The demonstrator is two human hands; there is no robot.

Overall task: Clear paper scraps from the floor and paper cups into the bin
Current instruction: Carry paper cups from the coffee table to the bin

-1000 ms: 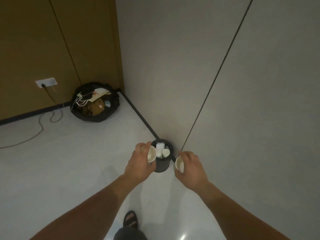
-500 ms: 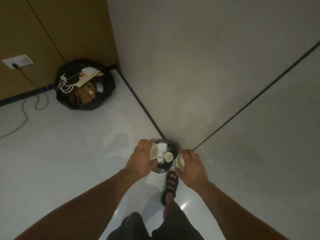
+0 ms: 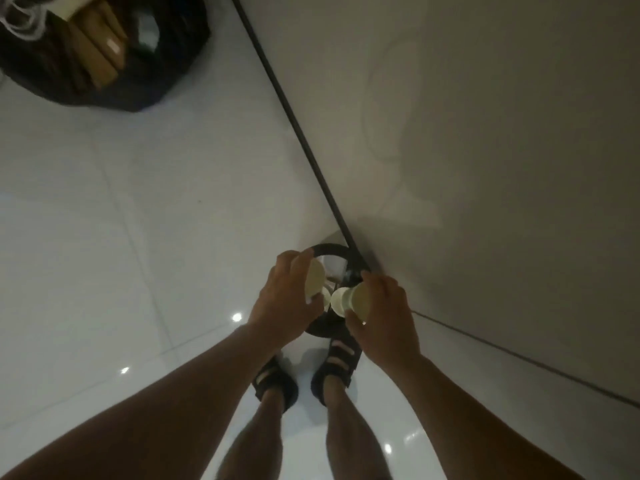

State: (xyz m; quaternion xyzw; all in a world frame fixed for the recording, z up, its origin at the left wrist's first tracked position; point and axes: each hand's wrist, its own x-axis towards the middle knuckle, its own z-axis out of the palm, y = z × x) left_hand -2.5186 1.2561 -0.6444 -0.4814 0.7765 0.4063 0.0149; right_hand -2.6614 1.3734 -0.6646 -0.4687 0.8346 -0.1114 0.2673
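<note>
A small black round bin [image 3: 329, 249] stands on the floor against the wall, right below my hands. My left hand [image 3: 284, 299] grips a pale paper cup [image 3: 314, 279] tipped on its side over the bin's left rim. A second paper cup [image 3: 349, 299], its mouth turned left, lies in the grip of my right hand [image 3: 388, 313] over the bin's right side. White scraps and another cup show inside the bin, mostly hidden behind my hands.
A grey wall [image 3: 485, 133] with a dark skirting strip runs diagonally close on the right. A black rubbish bag [image 3: 138, 84] with cardboard in it sits at the top left. My feet in black sandals [image 3: 337, 362] stand just behind the bin on the glossy white tiles.
I have stepped up to the bin and my view has tilted down, so it now lies straight below. Both hands have drawn closer together over its opening, still holding the cups.
</note>
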